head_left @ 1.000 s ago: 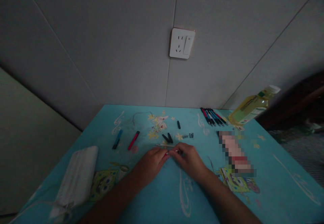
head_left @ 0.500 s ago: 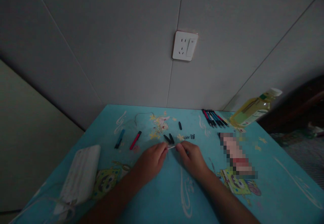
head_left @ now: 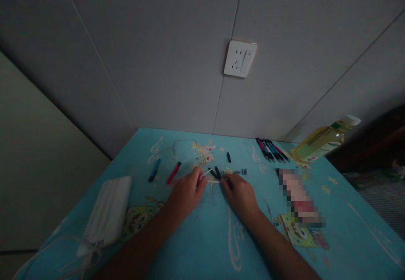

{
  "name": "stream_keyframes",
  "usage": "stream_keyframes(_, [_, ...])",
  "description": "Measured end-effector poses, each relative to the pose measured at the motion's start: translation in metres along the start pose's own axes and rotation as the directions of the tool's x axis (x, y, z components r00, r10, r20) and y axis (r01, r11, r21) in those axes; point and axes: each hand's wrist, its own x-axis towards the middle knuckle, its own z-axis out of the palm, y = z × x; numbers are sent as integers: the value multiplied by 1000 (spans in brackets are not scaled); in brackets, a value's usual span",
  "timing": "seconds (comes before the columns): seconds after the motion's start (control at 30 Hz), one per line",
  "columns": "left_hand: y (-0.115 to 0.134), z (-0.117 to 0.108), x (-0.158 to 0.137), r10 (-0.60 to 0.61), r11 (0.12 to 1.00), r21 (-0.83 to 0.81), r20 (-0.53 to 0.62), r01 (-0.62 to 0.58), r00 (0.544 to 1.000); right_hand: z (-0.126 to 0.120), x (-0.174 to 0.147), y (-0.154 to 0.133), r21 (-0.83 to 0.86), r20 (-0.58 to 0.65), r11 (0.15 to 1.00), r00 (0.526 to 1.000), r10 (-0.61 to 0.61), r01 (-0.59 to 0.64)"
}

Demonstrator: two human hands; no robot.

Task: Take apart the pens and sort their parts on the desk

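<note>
The left hand [head_left: 187,190] pinches a slim red-and-white rod [head_left: 205,173]; whether the right hand [head_left: 241,192] holds anything, I cannot tell. A far-right yellow plastic bottle [head_left: 313,142] bears an unreadable label [head_left: 325,150].

Pink obj. [head_left: 297,192] pixelated, no ID poss.; red pc. [head_left: 199,178] mostly hidden in L fingers [head_left: 195,172].

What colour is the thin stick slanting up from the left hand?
White; the thin stick shows best in the head view.
</note>
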Motion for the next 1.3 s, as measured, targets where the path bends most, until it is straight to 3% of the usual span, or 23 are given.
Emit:
stream_keyframes(0.27, [-3,2,0,27,999,44,61,-29,998,6,5,-10,-45,-21,999,1000,-3,2])
stream_keyframes(0.37, [-4,3,0,47,998,31,64,-49,997,-6,5,4,-21,-77,1000,997,6,-8])
stream_keyframes(0.5, [-3,3,0,67,998,12,56,-68,996,-27,7,36,-70,-216,988,969,116,-134])
stream_keyframes(0.63, [-2,4,-1,55,998,17,62,-56,997,-30,9,55,-139,-177,980,977,118,-144])
stream_keyframes(1.07, [-5,8,-3,129,990,36,137,-135,982,-17,7,61,-260,-183,939,966,182,-226])
stream_keyframes(1.3, [-3,8,-4,137,989,38,160,-145,978,-25,11,57,-124,-223,973,961,164,-195])
